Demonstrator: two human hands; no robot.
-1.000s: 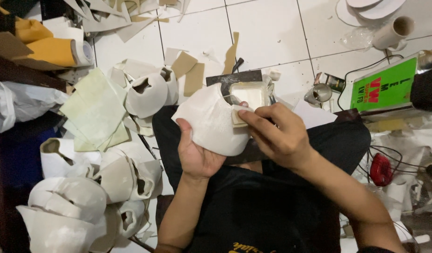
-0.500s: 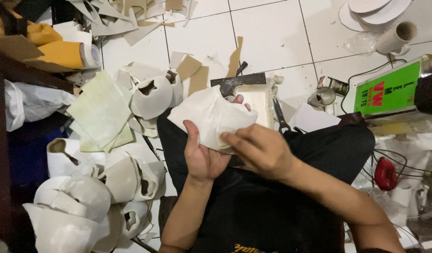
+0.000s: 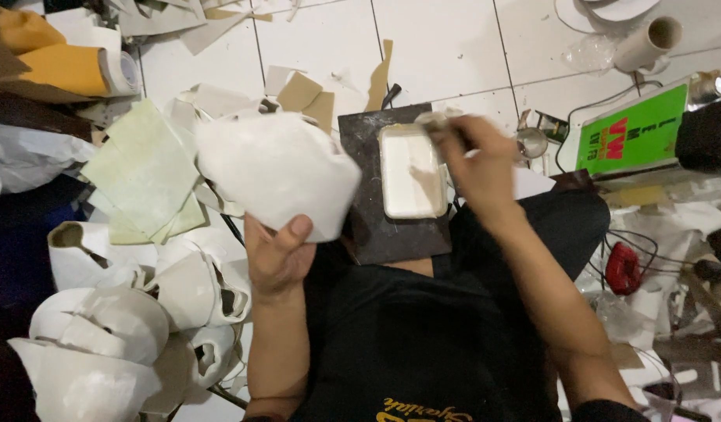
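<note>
Over lap, left hand (image 3: 278, 254) gripping white shell (image 3: 278, 172), right hand (image 3: 477, 160) blurred

Head camera, looking steeply down, close

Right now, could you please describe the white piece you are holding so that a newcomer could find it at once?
Start at the dark square board on the person's lap, which carries a shallow whitish tray. Just beside it, the left hand holds up a white moulded shell, pinched at its lower edge. Unlike the similar white shells piled on the floor, it alone is raised and in a hand.
</note>
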